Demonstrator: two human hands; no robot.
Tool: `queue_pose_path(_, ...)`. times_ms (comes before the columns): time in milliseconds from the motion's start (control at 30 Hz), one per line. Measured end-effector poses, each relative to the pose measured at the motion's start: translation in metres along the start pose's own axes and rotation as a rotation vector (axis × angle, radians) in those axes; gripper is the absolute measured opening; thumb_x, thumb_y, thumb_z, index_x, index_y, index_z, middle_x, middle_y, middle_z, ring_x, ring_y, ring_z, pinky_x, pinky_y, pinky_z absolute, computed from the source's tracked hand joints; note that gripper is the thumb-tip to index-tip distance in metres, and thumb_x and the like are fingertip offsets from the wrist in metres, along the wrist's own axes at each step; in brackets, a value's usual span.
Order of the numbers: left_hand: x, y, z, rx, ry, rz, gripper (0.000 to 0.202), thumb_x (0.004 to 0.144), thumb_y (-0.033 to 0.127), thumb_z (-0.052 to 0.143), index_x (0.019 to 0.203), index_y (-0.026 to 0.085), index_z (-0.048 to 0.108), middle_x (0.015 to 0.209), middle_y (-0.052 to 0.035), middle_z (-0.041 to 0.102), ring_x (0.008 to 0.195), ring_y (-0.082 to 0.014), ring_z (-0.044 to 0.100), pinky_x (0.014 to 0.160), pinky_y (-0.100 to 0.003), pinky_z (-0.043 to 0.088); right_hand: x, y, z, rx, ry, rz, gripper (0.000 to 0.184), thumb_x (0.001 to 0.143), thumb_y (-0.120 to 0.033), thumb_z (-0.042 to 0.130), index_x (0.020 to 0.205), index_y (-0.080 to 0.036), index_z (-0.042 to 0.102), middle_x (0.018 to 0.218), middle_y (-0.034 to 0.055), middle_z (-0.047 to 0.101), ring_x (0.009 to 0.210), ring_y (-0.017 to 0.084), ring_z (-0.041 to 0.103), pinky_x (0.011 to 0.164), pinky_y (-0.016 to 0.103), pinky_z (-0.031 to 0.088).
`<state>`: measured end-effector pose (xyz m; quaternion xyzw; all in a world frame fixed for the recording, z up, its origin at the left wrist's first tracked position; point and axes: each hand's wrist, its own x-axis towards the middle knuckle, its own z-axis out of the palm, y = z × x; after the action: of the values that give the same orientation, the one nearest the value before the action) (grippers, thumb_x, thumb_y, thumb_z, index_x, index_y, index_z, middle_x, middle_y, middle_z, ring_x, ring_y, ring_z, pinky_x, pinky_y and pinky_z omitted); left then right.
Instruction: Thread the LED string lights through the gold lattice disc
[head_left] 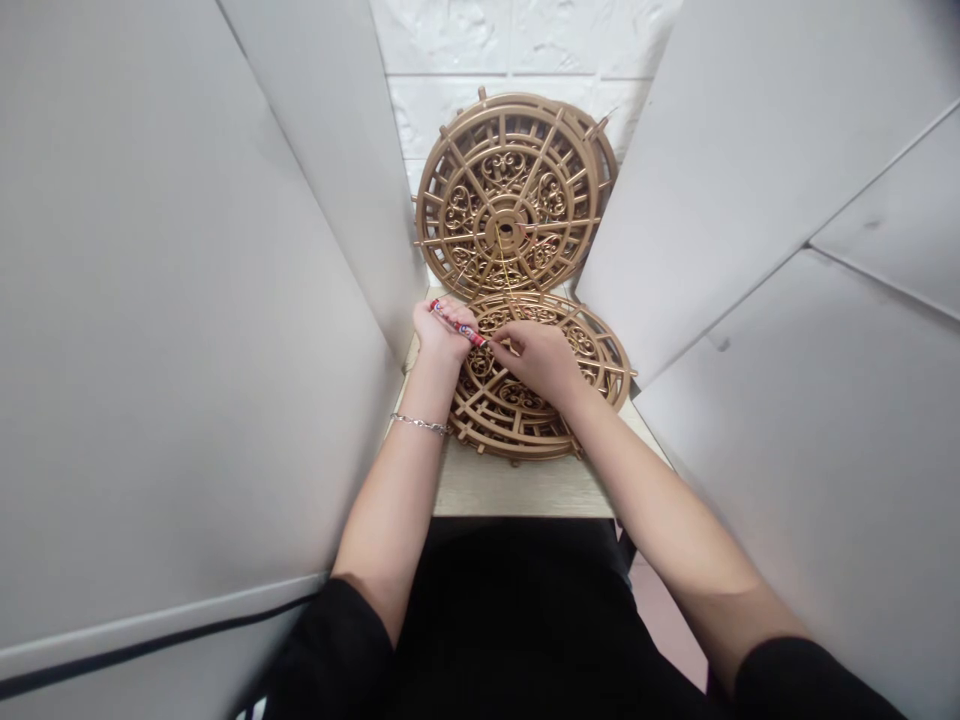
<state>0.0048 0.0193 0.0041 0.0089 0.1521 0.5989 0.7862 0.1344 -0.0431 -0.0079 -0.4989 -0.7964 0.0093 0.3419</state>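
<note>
My left hand (445, 328) is closed around a slim red printed tube (459, 324), about as thick as a marker pen. The tube slants down to the right, its dark end pointing at my right hand (534, 358). There the thumb and forefinger are pinched together at that end; what they hold, if anything, is too small to make out. Beneath both hands lies a stack of round gold openwork discs (525, 440) with scrollwork and short pegs around the rim. Behind, more gold discs (510, 190) lean upright, and a thin yellow strand (503, 262) hangs down from their centre.
The discs rest on a pale wooden tabletop (517, 490). White panels rise close on the left (187, 300) and right (750, 180). A white tiled wall (450, 40) stands behind, and a black cable (165, 634) runs at the lower left.
</note>
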Motion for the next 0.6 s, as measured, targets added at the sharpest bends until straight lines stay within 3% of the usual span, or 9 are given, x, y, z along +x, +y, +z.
queue_pose_path(333, 0.0017, -0.0002, -0.0016, -0.008, -0.001, 0.002, 0.027, 0.077, 0.023, 0.033, 0.052, 0.019, 0.023, 0.034, 0.006, 0.029, 0.026, -0.0024, 0.028, 0.03, -0.012, 0.024, -0.0001, -0.0011, 0.0007, 0.013, -0.043, -0.057, 0.019, 0.078, -0.028, 0.048, 0.075, -0.018, 0.064, 0.066, 0.0015, 0.061, 0.061, 0.011, 0.051, 0.06, 0.023, 0.034)
queue_pose_path(600, 0.0009, -0.0002, -0.0013, -0.012, -0.021, -0.014, 0.026, 0.076, 0.023, 0.033, 0.052, 0.019, 0.022, 0.033, 0.0065, 0.029, 0.026, -0.0027, 0.029, 0.03, -0.011, 0.024, 0.0004, 0.0003, 0.0017, -0.008, -0.052, -0.005, 0.019, 0.079, -0.029, 0.049, 0.077, -0.018, 0.064, 0.069, 0.0019, 0.062, 0.063, 0.012, 0.053, 0.061, 0.023, 0.035)
